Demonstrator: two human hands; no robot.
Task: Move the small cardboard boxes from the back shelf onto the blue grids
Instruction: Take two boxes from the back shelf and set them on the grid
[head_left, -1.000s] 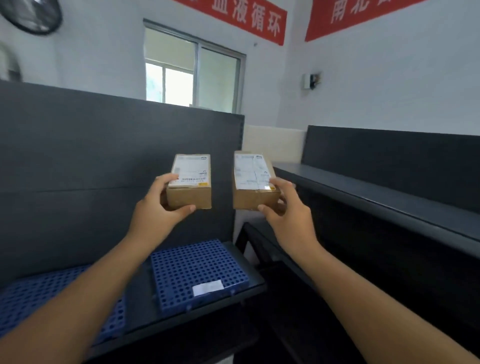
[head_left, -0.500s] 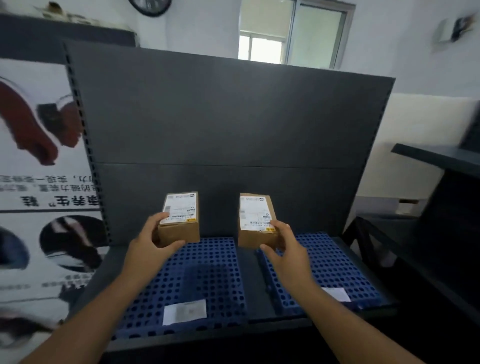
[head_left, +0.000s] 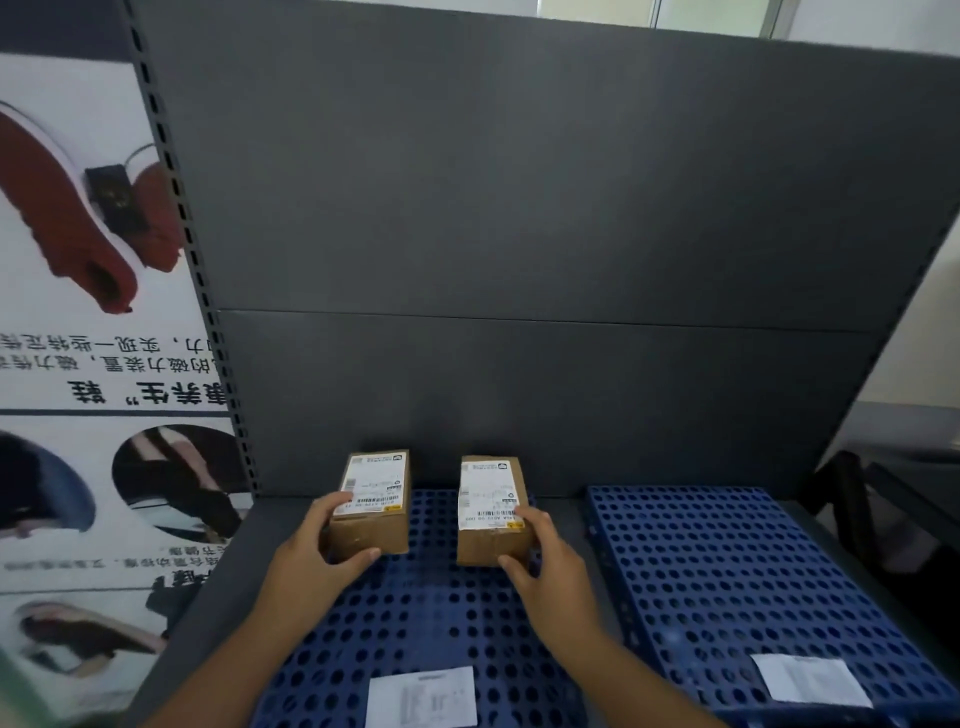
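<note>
Two small cardboard boxes with white shipping labels are over the far end of the left blue grid (head_left: 431, 613). My left hand (head_left: 317, 561) grips the left box (head_left: 371, 501) by its near left corner. My right hand (head_left: 545, 564) grips the right box (head_left: 491, 512) by its near right corner. Both boxes sit low, at or just above the grid's surface; I cannot tell whether they touch it. A second blue grid (head_left: 727, 582) lies to the right with no box on it.
Both grids rest on a dark grey shelf (head_left: 218, 587) with a tall grey back panel (head_left: 519, 234). A white paper label (head_left: 421, 696) lies on the left grid's near edge, another label (head_left: 810, 678) on the right grid. A printed poster (head_left: 93, 312) stands at the left.
My view turned left and came closer to the shelf with the grids. Both hands carried the boxes forward and down, from chest height to the far end of the left grid.
</note>
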